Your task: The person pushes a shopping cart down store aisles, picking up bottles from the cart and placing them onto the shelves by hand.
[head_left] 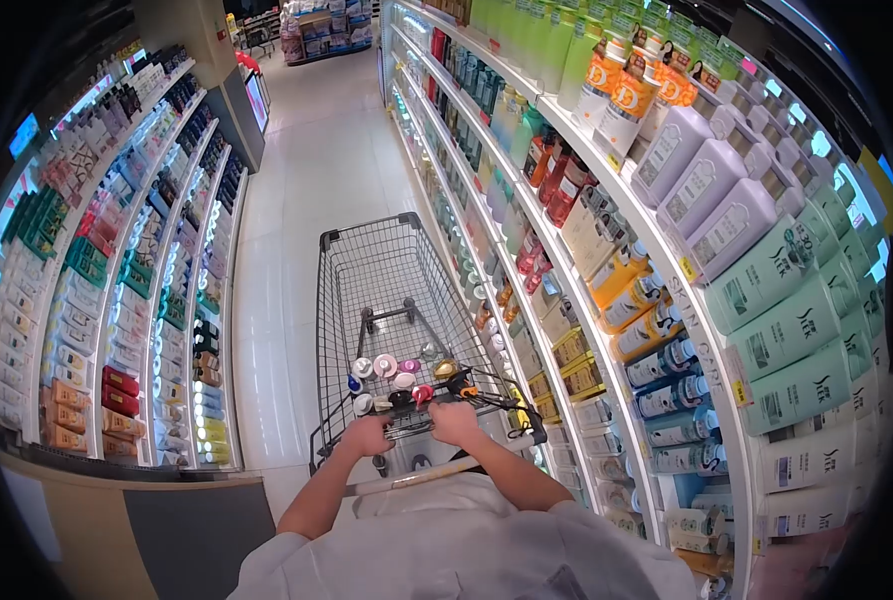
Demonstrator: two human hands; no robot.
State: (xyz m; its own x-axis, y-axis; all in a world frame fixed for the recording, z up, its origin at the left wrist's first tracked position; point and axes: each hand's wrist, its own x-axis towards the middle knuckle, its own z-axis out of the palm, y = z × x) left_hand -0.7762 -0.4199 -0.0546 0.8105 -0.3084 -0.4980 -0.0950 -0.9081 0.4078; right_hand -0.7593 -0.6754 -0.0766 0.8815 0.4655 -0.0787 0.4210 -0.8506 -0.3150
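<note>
The left hand (368,438) and right hand (456,424) are side by side, fingers curled as if grasping the handle of the shopping cart (329,237); the bar itself is mostly hidden beneath them. Just past the knuckles, a cluster of capped bottles (384,365) sits at the cart's near end, while the far end shows bare mesh. A black cord (519,410) loops at its near right corner.

The cart stands in the aisle, close to the right-hand shelves (694,340); veering right could scrape them or snag the cord. A sudden stop could topple the bottles, since they look upright and loosely grouped.

The cart is dark wire in a tapering grid. The floor (291,190) is pale and glossy. On the right stand smooth lilac pump bottles (688,165) with squared shoulders and flattened mint-green bottles (794,325); the left-hand shelves (187,70) hold dense rows of small packages.
</note>
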